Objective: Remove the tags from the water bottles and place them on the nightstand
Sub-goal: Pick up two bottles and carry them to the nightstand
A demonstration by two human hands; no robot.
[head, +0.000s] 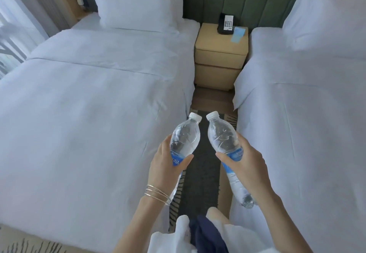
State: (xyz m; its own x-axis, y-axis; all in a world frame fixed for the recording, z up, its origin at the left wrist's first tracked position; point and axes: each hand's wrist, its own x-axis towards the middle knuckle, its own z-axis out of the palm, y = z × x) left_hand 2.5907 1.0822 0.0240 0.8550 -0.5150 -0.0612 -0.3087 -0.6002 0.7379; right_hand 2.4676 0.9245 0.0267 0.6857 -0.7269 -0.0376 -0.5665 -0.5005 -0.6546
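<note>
Your left hand (166, 163) grips the left bottle (184, 135) round its blue label (177, 160), thumb across the front. Your right hand (243, 161) grips the right bottle (222, 135) the same way, at its own label (236, 154). Both bottles are capped and lean toward each other, caps close but apart, held over the rug (200, 183) between the two beds. The nightstand (219, 54) stands well ahead between the beds, with a phone (225, 23) and a blue card (238, 34) on top.
</note>
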